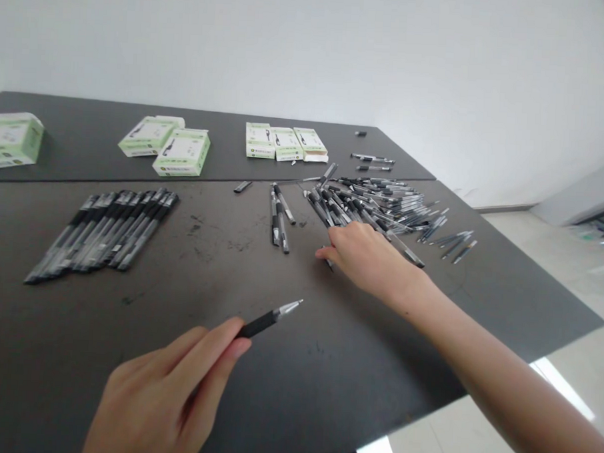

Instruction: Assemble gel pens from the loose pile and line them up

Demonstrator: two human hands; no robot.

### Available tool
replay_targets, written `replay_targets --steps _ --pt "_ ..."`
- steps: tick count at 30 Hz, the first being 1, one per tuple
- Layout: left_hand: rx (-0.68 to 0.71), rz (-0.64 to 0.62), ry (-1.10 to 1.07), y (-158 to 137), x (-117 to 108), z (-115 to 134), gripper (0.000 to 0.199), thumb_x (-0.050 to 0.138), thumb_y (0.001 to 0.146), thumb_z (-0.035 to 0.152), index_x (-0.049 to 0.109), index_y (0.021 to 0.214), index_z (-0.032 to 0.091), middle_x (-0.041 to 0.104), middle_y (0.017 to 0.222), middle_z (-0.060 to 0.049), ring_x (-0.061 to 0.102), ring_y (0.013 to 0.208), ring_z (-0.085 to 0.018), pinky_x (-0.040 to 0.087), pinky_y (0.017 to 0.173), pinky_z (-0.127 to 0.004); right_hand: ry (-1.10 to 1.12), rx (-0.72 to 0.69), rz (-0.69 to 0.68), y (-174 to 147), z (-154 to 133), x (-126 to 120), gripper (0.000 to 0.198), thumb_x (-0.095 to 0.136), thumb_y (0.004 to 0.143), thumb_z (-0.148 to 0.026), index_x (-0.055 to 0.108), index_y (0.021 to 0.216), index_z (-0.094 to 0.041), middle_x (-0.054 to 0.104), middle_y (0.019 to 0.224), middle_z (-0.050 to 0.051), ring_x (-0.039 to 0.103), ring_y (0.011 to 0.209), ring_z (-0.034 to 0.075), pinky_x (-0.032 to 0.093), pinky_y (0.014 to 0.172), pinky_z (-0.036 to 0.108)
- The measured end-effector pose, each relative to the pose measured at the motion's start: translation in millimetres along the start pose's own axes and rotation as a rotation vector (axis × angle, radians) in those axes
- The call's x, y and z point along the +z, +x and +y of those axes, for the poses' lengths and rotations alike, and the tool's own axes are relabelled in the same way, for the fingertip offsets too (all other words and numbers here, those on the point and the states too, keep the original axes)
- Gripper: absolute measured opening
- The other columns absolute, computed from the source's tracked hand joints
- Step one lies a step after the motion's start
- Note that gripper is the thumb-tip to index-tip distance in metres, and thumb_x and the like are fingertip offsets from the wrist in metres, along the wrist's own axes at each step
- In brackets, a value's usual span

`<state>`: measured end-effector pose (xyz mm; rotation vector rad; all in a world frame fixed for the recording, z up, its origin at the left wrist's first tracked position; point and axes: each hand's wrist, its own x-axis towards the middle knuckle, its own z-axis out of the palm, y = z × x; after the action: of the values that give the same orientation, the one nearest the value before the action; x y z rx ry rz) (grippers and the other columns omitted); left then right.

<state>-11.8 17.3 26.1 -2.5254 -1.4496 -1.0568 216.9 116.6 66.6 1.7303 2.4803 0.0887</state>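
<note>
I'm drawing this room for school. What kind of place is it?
Probably a plain workroom, though I can't be sure: a dark table holds a neat row of pens, a messy pile of pens and green-and-white boxes.

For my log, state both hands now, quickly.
Left hand: closed, holding a pen.
Right hand: at the pen pile; open or closed, cannot be told.

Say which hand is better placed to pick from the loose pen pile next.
Likely the right hand: it is at the pen pile, while the left hand holds an uncapped black-grip pen.
</note>
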Motion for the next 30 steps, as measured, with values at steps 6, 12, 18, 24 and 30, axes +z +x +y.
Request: replay_targets --steps 6,12,18,24,30 --pt "0.042 -0.013 0.078 1.9 -1.4 2.9 0.014 0.045 0.09 0.026 0.057 0.096 0.022 0.063 0.061 0.006 0.059 0.046 -0.009 0.041 0.046 -0.022 0.011 -0.04 -0.042 0.8 -5.9 5.1 0.027 0.048 0.089 -0.03 0.064 0.082 -0.009 0.066 0.081 0.016 0.066 0.079 0.028 0.046 0.06 0.031" --pt "0.018 -0.001 0.074 1.3 -0.2 2.7 0.017 0.043 0.091 0.029 0.057 0.096 0.022 0.061 0.057 0.008 0.057 0.043 -0.008 0.039 0.046 -0.022 0.439 -0.033 0.043 -2.3 -3.4 11.6 0.022 0.049 0.087 -0.029 0.06 0.076 -0.012 0.063 0.06 0.006 0.064 0.058 0.018 0.043 0.051 0.024" --pt "-0.04 0.084 0.036 4.6 1.5 10.8 0.015 0.046 0.09 0.029 0.058 0.093 0.022 0.065 0.062 0.007 0.061 0.05 -0.007 0.041 0.051 -0.02 1.755 0.176 0.231 -27.7 -30.6 9.6 0.027 0.039 0.09 -0.043 0.05 0.085 -0.019 0.047 0.035 -0.01 0.036 0.02 0.006 0.029 0.026 0.015" --pt "-0.079 0.071 0.031 6.8 5.0 14.9 0.016 0.045 0.09 0.029 0.058 0.092 0.021 0.069 0.071 0.006 0.064 0.057 -0.007 0.043 0.053 -0.018 2.259 0.21 0.193 -41.8 -55.6 11.0 0.023 0.047 0.088 -0.04 0.056 0.084 -0.019 0.043 0.033 -0.013 0.024 0.018 0.002 0.03 0.023 0.011" --pt "-0.092 0.041 0.037 9.2 8.1 18.6 0.017 0.043 0.092 0.031 0.057 0.092 0.022 0.068 0.071 0.006 0.063 0.058 -0.007 0.043 0.054 -0.018 2.355 0.203 0.139 -42.3 -57.2 10.8 0.026 0.04 0.093 -0.036 0.059 0.088 -0.019 0.046 0.033 -0.011 0.023 0.018 0.001 0.03 0.023 0.009"
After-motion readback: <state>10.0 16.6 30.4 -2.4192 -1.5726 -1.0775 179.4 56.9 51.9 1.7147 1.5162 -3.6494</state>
